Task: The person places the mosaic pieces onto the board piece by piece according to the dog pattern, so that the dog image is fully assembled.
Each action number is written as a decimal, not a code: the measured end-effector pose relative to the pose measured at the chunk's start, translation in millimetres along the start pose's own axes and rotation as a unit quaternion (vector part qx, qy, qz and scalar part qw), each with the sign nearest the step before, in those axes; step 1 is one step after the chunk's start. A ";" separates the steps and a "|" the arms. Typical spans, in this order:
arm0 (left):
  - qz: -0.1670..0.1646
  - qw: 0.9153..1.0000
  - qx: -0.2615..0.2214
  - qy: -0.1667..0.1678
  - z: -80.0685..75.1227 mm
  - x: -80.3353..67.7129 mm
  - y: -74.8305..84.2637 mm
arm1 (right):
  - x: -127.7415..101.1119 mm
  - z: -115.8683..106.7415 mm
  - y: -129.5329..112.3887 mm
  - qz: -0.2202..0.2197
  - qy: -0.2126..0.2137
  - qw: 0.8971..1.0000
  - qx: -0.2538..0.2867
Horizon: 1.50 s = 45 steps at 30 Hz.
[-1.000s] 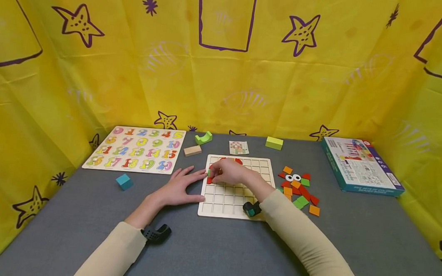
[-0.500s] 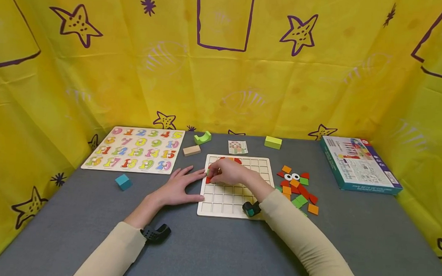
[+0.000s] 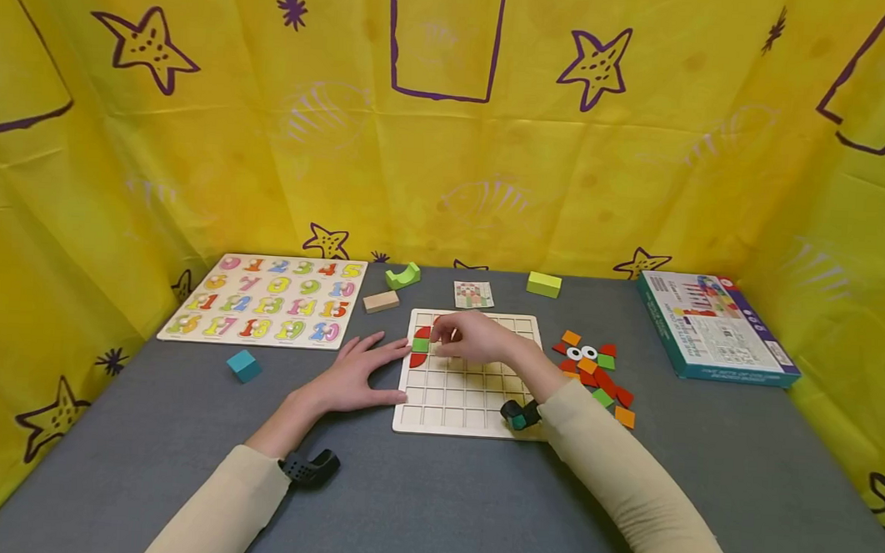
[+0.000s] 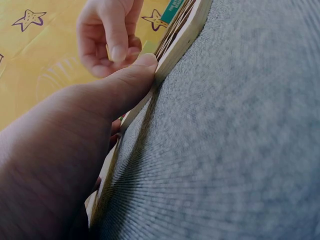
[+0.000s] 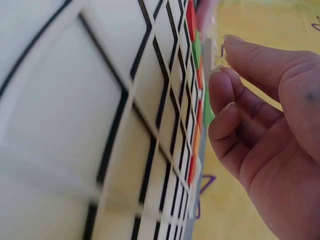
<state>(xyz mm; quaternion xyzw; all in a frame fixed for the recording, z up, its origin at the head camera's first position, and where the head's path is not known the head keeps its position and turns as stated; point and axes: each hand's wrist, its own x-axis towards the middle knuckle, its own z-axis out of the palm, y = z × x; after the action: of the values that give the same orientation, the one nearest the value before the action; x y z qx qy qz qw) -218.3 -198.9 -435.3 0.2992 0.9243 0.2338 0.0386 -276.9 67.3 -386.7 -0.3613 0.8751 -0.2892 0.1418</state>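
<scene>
Grid board (image 3: 466,395), L hand (image 3: 354,379) flat vs its edge, grip released, R hand (image 3: 480,341) above, fingers loosely curled, empty.

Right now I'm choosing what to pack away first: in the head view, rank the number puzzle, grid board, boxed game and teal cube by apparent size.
1. number puzzle
2. grid board and boxed game: too alike to rank
3. teal cube, smallest
</scene>
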 end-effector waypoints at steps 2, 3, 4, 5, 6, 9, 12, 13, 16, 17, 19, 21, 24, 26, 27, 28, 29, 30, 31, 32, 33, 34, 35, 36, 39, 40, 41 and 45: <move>0.000 1.000 0.000 -0.001 0.2 0.1 0.3 | -6.9 -3.8 4.5 0.001 0.006 1.000 0.006; -0.001 1.000 0.000 -0.002 0.2 0.0 0.5 | -10.7 -5.7 6.8 0.001 0.010 1.000 0.010; -0.002 1.000 -0.001 -0.002 0.3 -0.3 0.4 | -14.9 -7.8 8.9 0.003 0.014 1.000 0.015; -0.003 1.000 -0.003 -0.002 0.4 -0.5 0.5 | -18.8 -9.6 11.7 0.003 0.019 1.000 0.019; -0.003 1.000 -0.003 -0.002 0.6 -0.8 0.4 | -23.3 -11.7 13.6 0.005 0.022 0.999 0.024; -0.002 1.000 -0.003 0.000 0.8 -1.2 0.1 | -37.2 -18.0 21.3 0.021 0.033 0.999 0.029; 0.000 1.000 0.000 0.001 1.0 -0.8 -0.3 | -51.3 -24.9 29.6 0.039 0.043 0.998 0.025; 0.001 1.000 0.000 0.001 1.0 -0.6 -0.4 | -55.7 -27.2 32.9 0.046 0.046 0.998 0.023; 0.000 1.000 0.001 0.001 0.8 -0.6 -0.3 | -67.7 -34.0 41.9 0.060 0.052 0.997 0.014; -0.001 1.000 0.000 0.001 0.5 -0.7 0.0 | -71.4 -36.0 44.6 0.063 0.052 0.997 0.011; -0.001 1.000 -0.002 0.000 0.0 -1.1 0.6 | -78.1 -39.9 49.7 0.073 0.054 0.996 0.007; -0.001 1.000 -0.004 -0.001 -0.4 -1.3 1.1 | -84.3 -43.7 54.4 0.079 0.056 0.995 0.000; 0.000 1.000 -0.003 0.001 -0.5 -1.2 1.2 | -93.2 -49.0 59.4 0.086 0.062 0.994 -0.005; 0.001 1.000 -0.001 0.002 -0.3 -1.0 0.7 | -98.9 -51.9 61.9 0.092 0.065 0.994 -0.009; 0.001 1.000 0.000 0.002 -0.2 -0.8 0.5 | -101.8 -53.1 63.2 0.097 0.065 0.993 -0.012; 0.002 1.000 0.000 0.002 0.0 -0.9 0.3 | -104.9 -53.9 64.5 0.098 0.066 0.993 -0.013; 0.002 1.000 0.001 0.001 0.2 -0.9 0.2 | -107.6 -54.5 66.8 0.101 0.068 0.992 -0.015; 0.002 1.000 0.001 0.001 0.5 -1.0 0.3 | -110.6 -55.0 68.9 0.105 0.068 0.992 -0.016; 0.002 1.000 0.001 0.001 0.6 -0.9 0.3 | -113.6 -55.8 70.8 0.106 0.069 0.992 -0.020; 0.003 1.000 0.001 0.001 0.7 -0.8 0.4 | -116.4 -56.6 72.8 0.109 0.070 0.991 -0.020; 0.003 1.000 0.001 0.001 0.8 -0.8 0.6 | -119.2 -57.3 75.0 0.111 0.071 0.991 -0.019; 0.004 1.000 0.001 0.001 1.0 -0.8 0.6 | -121.9 -57.9 77.4 0.113 0.072 0.991 -0.018; 0.004 1.000 0.000 0.001 1.0 -0.6 0.8 | -124.5 -58.8 79.6 0.118 0.072 0.990 -0.015; 0.003 1.000 0.000 0.001 1.1 -0.5 0.9 | -127.4 -59.8 80.9 0.123 0.071 0.990 -0.013; 0.002 1.000 0.000 0.001 1.0 -0.4 0.6 | -134.3 -61.5 87.5 0.130 0.072 0.989 -0.012; 0.002 1.000 0.001 0.001 1.1 -0.4 0.5 | -136.4 -62.0 89.6 0.131 0.072 0.989 -0.014; 0.002 1.000 0.001 0.001 1.0 -0.4 0.5 | -138.3 -62.5 91.5 0.131 0.073 0.989 -0.016; 0.001 1.000 0.001 0.000 0.7 -0.9 -0.1 | -142.4 -64.6 96.7 0.135 0.071 0.988 -0.024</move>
<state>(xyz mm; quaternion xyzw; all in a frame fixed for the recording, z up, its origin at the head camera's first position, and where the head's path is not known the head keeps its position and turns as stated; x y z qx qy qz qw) -217.5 -199.2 -436.0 0.2997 0.9244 0.2328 0.0382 -260.1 250.4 -388.8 -0.2212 0.9304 -0.2714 0.1081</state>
